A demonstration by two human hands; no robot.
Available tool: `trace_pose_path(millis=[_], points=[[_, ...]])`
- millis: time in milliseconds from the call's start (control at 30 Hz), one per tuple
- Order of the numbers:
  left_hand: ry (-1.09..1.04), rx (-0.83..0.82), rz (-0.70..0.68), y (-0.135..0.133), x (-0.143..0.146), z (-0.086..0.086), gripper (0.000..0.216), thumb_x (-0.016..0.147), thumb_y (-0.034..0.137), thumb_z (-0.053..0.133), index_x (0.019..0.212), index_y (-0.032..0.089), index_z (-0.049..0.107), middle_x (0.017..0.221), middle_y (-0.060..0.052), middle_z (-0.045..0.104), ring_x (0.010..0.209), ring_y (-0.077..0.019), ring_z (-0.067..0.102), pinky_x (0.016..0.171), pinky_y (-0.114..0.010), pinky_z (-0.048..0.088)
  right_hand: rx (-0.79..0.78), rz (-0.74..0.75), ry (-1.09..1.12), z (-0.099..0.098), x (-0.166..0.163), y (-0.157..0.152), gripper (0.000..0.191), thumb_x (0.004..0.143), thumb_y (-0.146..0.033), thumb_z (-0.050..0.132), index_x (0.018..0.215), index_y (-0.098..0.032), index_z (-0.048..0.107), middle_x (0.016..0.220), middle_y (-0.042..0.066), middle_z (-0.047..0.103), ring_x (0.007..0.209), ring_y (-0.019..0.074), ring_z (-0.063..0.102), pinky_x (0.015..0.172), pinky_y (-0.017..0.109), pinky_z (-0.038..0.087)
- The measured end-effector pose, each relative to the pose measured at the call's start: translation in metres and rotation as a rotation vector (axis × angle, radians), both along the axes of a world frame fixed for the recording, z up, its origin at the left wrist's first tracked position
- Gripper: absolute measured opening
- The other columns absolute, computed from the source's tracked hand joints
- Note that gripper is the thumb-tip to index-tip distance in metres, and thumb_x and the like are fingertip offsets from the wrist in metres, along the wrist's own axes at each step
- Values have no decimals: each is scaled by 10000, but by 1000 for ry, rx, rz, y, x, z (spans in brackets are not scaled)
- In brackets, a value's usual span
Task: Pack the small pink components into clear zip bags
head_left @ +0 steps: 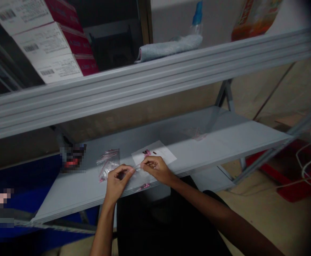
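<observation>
My left hand (117,182) and my right hand (157,169) meet over the near edge of a grey work shelf (224,138). Both pinch a small clear plastic bag (138,167) stretched between their fingertips. What lies inside it is too small to make out. Just behind my right hand lies a white sheet (161,151) with a few small pink and dark pieces (146,153) on it. A heap of small clear bags with pink contents (108,161) rests left of my left hand. Another pink piece (145,186) sits at the shelf's front edge.
An upper grey shelf (145,85) runs overhead, carrying stacked white and red boxes (51,39), a folded cloth (168,48), a spray bottle (196,17) and an orange pack (254,17). A further small bag (197,134) lies far back. White cables (308,160) and a red object lie on the floor at right.
</observation>
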State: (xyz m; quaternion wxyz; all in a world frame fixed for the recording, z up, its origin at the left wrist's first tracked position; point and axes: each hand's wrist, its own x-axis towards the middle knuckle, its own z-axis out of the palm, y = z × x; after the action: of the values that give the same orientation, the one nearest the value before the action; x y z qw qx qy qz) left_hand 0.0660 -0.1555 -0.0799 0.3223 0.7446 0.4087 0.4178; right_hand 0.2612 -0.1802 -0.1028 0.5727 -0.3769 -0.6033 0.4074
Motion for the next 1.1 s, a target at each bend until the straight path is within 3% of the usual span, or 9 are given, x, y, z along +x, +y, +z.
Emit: trace_pose_path(millis=[233,533,600,667,733,833,967,1033,1100], points=[[40,-11,-78,-2,-1,1,141,836,313,696,803,177,704,770,-29,700,726,-167,624,697,-261,462,9,28,-110,-4,-3,2,184,886,-319,611,800,-160,644,569,-61,453,490,72,378,468,201,259],[71,43,-132,0,-6,8,138,834,316,699,793,189,736,779,-39,695,761,-183,634,734,-291,476,74,90,-191,-5,0,2,284,878,-370,643,715,-140,676,612,-15,560,551,89,453,517,210,311],[87,55,-87,3,-16,14,153,818,334,710,783,192,751,788,-46,710,773,-196,649,748,-304,489,53,129,-221,-4,2,3,284,895,-384,620,779,-142,711,640,3,619,559,98,493,519,207,338],[60,46,82,7,-31,18,185,785,370,733,760,189,761,808,-56,739,798,-220,675,780,-329,507,66,91,-238,3,12,7,283,915,-376,587,821,-152,731,703,29,686,610,120,565,559,216,392],[19,21,331,13,-48,17,236,745,411,755,788,179,777,841,-71,768,835,-257,701,834,-376,518,97,-69,-256,15,35,11,274,919,-355,566,837,-162,742,788,55,731,697,152,626,632,242,445],[6,30,578,21,-68,10,336,720,457,755,868,158,788,901,-97,785,902,-306,712,896,-438,509,88,-512,-402,32,89,17,267,905,-314,530,939,-170,752,881,83,743,767,194,642,717,294,480],[50,105,632,26,-78,-1,387,750,489,714,913,146,787,927,-113,783,917,-309,713,907,-439,504,41,-1075,-791,31,163,22,397,882,-309,521,1218,-156,665,1144,174,667,1032,299,599,888,399,441],[99,136,633,27,-79,-4,391,770,498,691,912,146,786,920,-119,782,904,-306,715,892,-426,506,-68,-1217,-917,20,186,26,528,871,-369,548,1332,-113,574,1123,229,644,1013,340,596,829,412,445],[154,161,643,28,-79,-6,397,793,500,663,920,144,786,936,-129,778,912,-307,713,886,-417,505,-165,-1260,-982,6,199,30,625,853,-414,578,1380,-85,513,1056,238,656,942,339,617,765,395,449]])
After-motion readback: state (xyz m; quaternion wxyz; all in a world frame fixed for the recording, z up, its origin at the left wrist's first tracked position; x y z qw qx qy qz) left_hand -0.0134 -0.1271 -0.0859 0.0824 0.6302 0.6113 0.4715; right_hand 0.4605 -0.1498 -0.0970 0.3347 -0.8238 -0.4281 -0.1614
